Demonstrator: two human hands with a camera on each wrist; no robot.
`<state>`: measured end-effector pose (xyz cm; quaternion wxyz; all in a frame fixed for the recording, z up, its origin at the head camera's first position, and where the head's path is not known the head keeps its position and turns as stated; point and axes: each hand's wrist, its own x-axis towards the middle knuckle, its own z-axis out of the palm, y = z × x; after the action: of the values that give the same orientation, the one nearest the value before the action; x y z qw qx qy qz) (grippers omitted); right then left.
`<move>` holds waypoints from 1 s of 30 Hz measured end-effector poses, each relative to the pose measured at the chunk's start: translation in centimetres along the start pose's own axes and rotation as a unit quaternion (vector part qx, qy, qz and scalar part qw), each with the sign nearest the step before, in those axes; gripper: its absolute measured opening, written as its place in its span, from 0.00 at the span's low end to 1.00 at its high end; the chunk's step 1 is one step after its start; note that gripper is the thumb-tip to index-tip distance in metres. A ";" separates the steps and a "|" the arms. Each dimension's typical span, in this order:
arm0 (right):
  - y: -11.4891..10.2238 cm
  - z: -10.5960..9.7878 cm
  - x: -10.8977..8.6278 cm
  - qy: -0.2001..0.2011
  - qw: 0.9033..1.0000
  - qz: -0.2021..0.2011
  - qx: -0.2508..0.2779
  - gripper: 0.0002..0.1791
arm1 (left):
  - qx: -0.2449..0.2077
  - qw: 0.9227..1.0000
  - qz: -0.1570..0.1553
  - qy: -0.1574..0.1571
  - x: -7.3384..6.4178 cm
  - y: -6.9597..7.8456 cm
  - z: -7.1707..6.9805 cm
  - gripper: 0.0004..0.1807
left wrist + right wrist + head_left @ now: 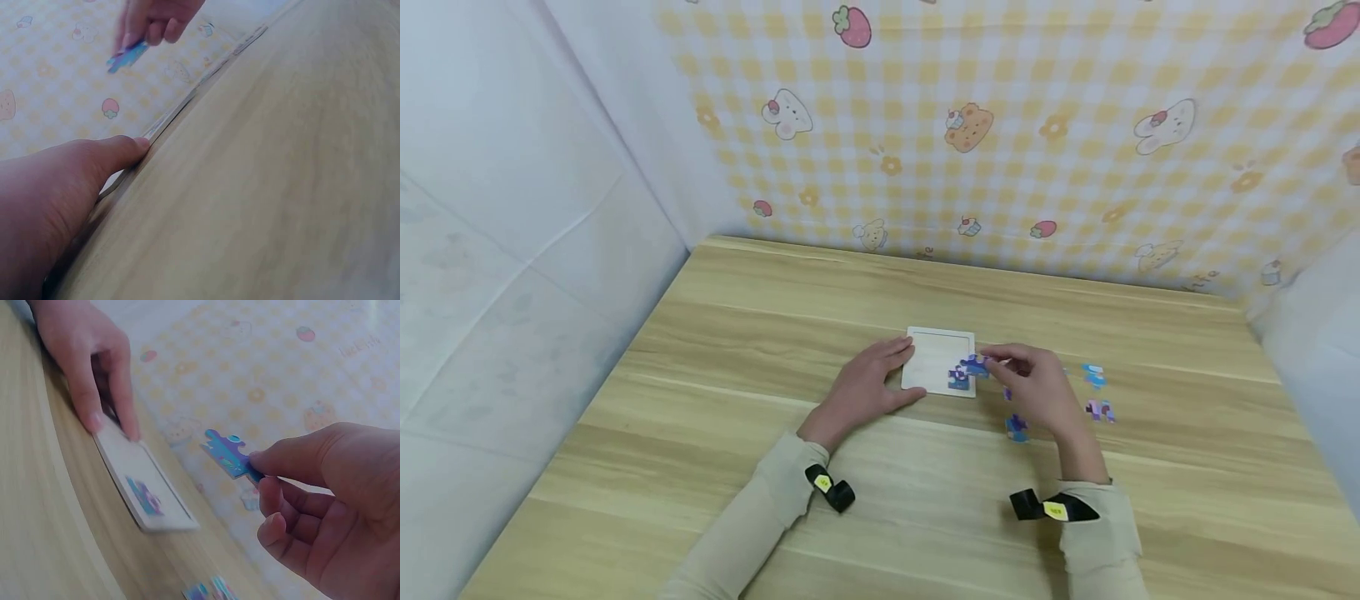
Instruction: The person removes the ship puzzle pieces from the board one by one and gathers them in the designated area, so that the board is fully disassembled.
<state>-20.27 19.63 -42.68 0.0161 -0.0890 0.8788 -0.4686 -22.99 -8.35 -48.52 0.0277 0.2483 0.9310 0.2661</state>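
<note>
A white square puzzle tray (932, 364) lies on the table. My left hand (872, 381) rests at its left side, fairly straight fingers on the upper left rim and thumb at the near left corner. In the left wrist view the thumb of that hand (115, 156) lies along the tray's edge. My right hand (1037, 387) pinches a blue and purple jigsaw piece (226, 453) between thumb and fingers, raised near the tray's right side. Another jigsaw piece (958, 379) sits inside the tray at the near right corner.
Loose jigsaw pieces lie right of the tray: a blue one (1094, 375), a pink one (1101, 410) and a blue-purple one (1017, 428), others partly hidden by my right hand. A yellow checked cloth (1000, 183) hangs behind the wooden table (700, 358).
</note>
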 end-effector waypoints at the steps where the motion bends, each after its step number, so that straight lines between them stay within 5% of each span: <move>1: 0.3 -0.5 -0.4 0.004 1.000 -0.001 -0.006 0.13 | -0.002 1.000 0.001 0.001 0.0 0.0 0.0 0.44; 9: 2.7 -4.7 -3.7 0.034 0.998 0.006 -0.044 0.11 | -0.004 1.000 0.002 0.004 0.0 -0.1 0.1 0.44; 16: 4.9 -7.5 -6.5 -0.004 0.999 0.028 -0.035 0.08 | -0.003 1.000 0.008 0.011 0.0 -0.2 0.3 0.44; 21: 6.5 -8.0 -7.7 -0.053 0.996 0.068 -0.007 0.09 | 0.000 1.000 0.009 0.008 0.1 -0.3 0.3 0.44; 30: 7.4 -7.4 -7.7 -0.052 0.994 0.070 -0.061 0.07 | -0.006 1.000 0.012 0.010 0.1 -0.3 0.3 0.44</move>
<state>-14.56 31.06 -45.09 0.0892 -0.0527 0.9077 -0.4066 -23.18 -8.35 -48.86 0.0167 0.2563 0.9265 0.2749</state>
